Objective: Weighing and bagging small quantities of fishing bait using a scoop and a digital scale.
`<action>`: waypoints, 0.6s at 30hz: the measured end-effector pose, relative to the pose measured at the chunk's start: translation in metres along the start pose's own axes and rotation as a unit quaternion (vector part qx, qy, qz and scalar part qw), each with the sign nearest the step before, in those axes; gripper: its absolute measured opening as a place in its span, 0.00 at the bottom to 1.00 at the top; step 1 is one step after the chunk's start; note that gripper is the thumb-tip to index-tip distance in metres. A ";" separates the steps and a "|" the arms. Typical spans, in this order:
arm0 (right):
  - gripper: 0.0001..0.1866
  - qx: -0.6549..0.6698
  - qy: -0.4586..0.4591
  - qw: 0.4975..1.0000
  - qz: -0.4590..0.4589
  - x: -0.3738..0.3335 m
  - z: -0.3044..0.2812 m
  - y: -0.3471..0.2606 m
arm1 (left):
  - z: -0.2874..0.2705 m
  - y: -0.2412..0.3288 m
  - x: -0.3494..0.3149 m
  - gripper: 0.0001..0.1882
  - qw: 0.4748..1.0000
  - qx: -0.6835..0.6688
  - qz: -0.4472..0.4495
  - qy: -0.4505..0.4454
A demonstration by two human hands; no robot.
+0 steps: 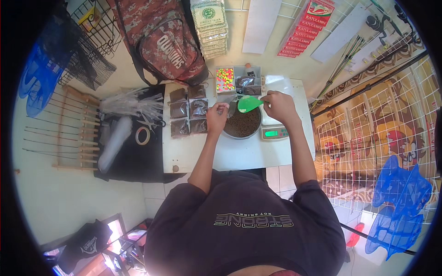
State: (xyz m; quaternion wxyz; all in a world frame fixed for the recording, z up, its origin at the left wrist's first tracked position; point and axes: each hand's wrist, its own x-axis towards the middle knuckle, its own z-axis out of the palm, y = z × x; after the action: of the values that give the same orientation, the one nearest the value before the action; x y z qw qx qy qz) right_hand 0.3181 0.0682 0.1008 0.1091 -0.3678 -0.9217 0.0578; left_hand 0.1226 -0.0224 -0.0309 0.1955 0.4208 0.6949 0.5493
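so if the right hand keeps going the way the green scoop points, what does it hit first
Probably the brown granules in the round bowl: the right hand holds the green scoop pointing left and down over it. The left hand waits at the bowl's far rim; depth is unclear.

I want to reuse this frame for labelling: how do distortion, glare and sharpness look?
Head view: strong fisheye, dark rim all round, the white table edges bowed; lower edge glares white; centre evenly lit, so the green scoop in the right hand and the bowl by the left hand read sharply.
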 end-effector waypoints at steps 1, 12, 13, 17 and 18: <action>0.09 -0.001 -0.002 1.000 -0.003 -0.002 0.001 0.003 | -0.001 0.002 -0.001 0.07 1.000 -0.007 -0.004 -0.003; 0.06 -0.188 -0.062 0.978 -0.070 0.006 0.042 0.013 | 0.012 0.004 -0.020 0.09 0.999 -0.001 -0.038 0.006; 0.06 -0.186 -0.064 0.978 -0.070 0.007 0.045 0.011 | 0.014 0.003 -0.024 0.08 0.999 -0.003 -0.039 0.012; 0.06 -0.139 -0.065 0.986 -0.064 0.008 0.071 0.011 | 0.022 -0.001 -0.026 0.09 0.999 -0.001 -0.040 0.014; 0.06 -0.114 -0.080 0.989 -0.058 0.006 0.086 0.016 | 0.024 -0.004 -0.026 0.09 0.999 0.001 -0.041 0.017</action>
State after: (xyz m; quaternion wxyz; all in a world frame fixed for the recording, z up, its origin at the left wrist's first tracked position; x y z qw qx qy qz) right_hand 0.3033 0.0818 0.0157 -0.0047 -0.3179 -0.9478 -0.0248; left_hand 0.1537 -0.0293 -0.0469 0.2054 0.3829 0.7150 0.5476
